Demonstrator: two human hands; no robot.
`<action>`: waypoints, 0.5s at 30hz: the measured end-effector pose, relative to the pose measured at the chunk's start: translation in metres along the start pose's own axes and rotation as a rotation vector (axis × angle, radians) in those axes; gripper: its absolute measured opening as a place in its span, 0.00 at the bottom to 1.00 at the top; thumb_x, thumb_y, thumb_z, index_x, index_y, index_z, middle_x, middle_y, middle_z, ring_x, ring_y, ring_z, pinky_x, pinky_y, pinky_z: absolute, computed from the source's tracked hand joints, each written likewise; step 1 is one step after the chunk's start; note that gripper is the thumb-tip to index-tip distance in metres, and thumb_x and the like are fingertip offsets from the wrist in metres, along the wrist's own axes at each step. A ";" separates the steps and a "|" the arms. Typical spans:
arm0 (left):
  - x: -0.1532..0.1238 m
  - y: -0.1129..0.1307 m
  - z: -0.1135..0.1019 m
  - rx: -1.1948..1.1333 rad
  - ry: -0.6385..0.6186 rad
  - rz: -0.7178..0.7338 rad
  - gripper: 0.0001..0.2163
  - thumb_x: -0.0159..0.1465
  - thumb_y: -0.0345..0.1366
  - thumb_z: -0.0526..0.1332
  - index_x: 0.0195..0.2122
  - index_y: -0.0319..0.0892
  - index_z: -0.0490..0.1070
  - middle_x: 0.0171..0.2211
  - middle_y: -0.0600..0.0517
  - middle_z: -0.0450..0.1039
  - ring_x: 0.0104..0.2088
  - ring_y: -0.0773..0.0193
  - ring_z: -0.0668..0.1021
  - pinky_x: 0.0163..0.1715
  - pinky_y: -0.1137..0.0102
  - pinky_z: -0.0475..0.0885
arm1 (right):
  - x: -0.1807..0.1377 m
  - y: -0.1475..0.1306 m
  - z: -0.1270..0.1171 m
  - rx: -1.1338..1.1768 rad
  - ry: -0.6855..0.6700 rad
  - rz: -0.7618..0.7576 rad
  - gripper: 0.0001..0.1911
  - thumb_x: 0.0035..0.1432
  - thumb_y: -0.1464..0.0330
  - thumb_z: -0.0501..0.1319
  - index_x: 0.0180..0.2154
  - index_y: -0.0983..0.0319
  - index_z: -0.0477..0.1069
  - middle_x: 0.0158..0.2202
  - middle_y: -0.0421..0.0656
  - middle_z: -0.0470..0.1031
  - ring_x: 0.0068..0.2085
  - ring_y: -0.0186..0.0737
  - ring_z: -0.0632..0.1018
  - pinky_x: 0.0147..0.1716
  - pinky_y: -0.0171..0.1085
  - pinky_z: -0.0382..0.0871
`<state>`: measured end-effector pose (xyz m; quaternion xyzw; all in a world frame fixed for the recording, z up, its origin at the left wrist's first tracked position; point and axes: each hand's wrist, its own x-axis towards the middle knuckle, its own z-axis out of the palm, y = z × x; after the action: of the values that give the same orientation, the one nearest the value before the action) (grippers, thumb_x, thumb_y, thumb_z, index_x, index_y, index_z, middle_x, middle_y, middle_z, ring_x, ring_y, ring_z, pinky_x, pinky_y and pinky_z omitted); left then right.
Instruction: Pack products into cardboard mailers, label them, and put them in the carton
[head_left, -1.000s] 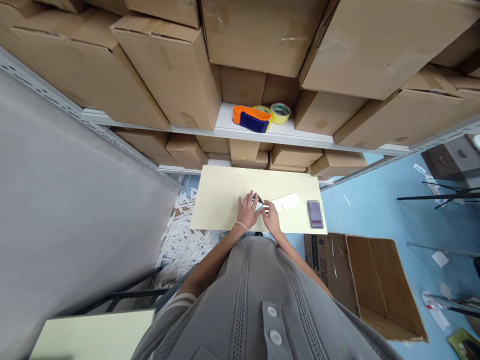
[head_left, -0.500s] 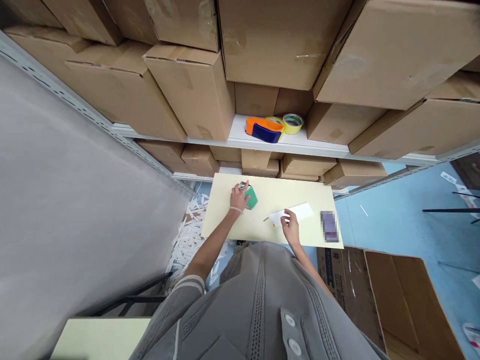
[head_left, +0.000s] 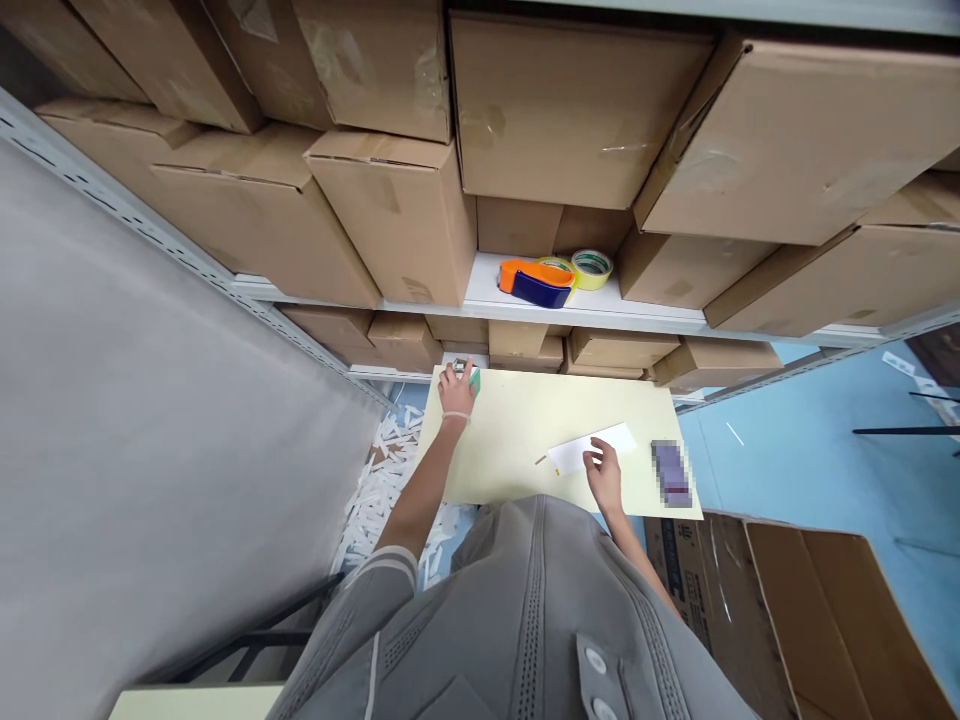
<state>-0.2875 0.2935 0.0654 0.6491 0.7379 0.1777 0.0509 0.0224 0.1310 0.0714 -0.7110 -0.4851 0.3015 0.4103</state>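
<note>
At the far left corner of the pale table (head_left: 510, 420), my left hand (head_left: 457, 392) is closed around a green object (head_left: 476, 381) with a silvery end. Much of that object hides under the fingers, and its kind is unclear. My right hand (head_left: 604, 475) hovers at or rests on a white paper strip (head_left: 621, 437), fingers loosely bent with a gap to the thumb. Nothing shows between them; whether they touch the strip I cannot tell. Near the strip's left end lie a thin brownish piece (head_left: 540, 460) and a tiny yellow bit (head_left: 557, 472).
A blurred purple rectangular item (head_left: 671, 473) lies on the table's right side. Shelves of cardboard boxes (head_left: 547, 120) rise behind, holding an orange and blue tape dispenser (head_left: 536, 283) and a tape roll (head_left: 592, 269). White scraps (head_left: 375, 490) cover the floor left; an open carton (head_left: 840, 610) stands right.
My left hand has carried the green object left and away from me to the table's far corner. My right hand stays by the white strip. The camera view has tilted slightly upward.
</note>
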 end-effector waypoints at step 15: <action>-0.017 0.016 -0.047 -0.087 0.018 -0.026 0.34 0.61 0.45 0.59 0.67 0.47 0.50 0.68 0.40 0.46 0.66 0.40 0.51 0.60 0.39 0.44 | -0.006 -0.016 0.006 -0.050 -0.095 -0.117 0.22 0.60 0.58 0.52 0.53 0.61 0.64 0.52 0.54 0.68 0.46 0.46 0.75 0.43 0.49 0.72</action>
<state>-0.2842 0.2695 0.1123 0.6351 0.7382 0.2149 0.0748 0.0083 0.1306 0.0820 -0.6761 -0.5523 0.2983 0.3859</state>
